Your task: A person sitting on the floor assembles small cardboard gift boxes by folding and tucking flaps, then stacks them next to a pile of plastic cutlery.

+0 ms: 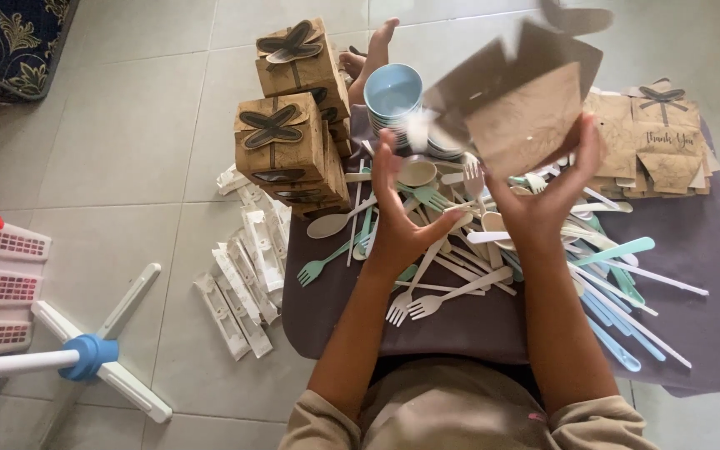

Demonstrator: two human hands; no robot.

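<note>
Both forearms reach forward from the body, bare from the elbows, roughly parallel and close together. The left hand is raised with palm open and facing right, fingers spread and pointing up, closed on nothing. The right hand is lifted a little higher, palm turned inward, fingers curled up in a grip.

Pale glossy square floor tiles under soft daylight; dark blue gold-patterned upholstered furniture at top-left corner; white plastic cross-shaped stand with blue hub lower left.
</note>
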